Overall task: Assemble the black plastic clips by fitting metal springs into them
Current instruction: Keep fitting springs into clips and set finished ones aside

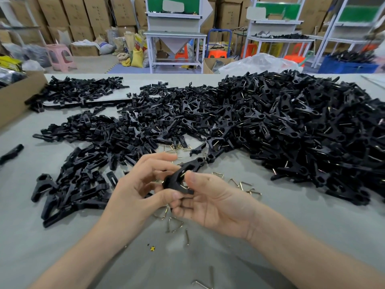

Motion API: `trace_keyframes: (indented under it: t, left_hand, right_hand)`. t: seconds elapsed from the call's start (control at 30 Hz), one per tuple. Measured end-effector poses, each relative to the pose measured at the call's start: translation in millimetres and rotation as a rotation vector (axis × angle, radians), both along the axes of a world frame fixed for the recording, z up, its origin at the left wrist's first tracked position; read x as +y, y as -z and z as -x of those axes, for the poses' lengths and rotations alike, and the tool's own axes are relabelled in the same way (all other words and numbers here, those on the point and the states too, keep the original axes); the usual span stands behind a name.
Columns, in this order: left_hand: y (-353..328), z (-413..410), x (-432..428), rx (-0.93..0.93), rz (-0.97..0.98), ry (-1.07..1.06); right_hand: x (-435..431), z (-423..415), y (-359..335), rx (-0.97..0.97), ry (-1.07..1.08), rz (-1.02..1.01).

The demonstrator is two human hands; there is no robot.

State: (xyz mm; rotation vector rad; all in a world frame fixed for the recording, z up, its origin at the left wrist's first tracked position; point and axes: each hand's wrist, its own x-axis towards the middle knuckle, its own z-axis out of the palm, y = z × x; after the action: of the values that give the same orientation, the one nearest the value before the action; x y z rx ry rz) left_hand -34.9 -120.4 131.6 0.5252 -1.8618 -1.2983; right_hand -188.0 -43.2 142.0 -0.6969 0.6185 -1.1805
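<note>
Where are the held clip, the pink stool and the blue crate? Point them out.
held clip (176,181): head view, its black middle.
pink stool (57,47): head view, its seat.
blue crate (348,67): head view, its front wall.

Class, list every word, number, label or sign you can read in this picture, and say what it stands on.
None can be read.
White sack: blue print, too blurred.
Yellow sack: print too blurred.
Cardboard boxes: no legible marking.
Held clip: no lettering shows.
</note>
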Motion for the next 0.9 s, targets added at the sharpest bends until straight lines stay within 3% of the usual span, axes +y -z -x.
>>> trace_keyframes:
  t: [0.27,0.37,0.5,0.73,0.9]
  left_hand:
    - [5,-6,-13,-0.052,-0.019,0.041]
    - [6,-8,-20,-0.114,0.078,-0.138]
    - [9,-12,-32,-0.366,0.346,-0.393]
    - [16,-14,-34,-0.798,0.491,-0.404]
    - [15,-13,-32,-0.829,0.504,-0.377]
  right_hand:
    - [0,-4,-4,0.069,0.200,0.078]
    - [-1,5,-9,0.042,0.295,0.079]
    - [-3,6,-10,0.084,0.395,0.063]
    - [-5,10,-12,0.113,0.515,0.100]
    - [-7,12,-12,0.197,0.609,0.135]
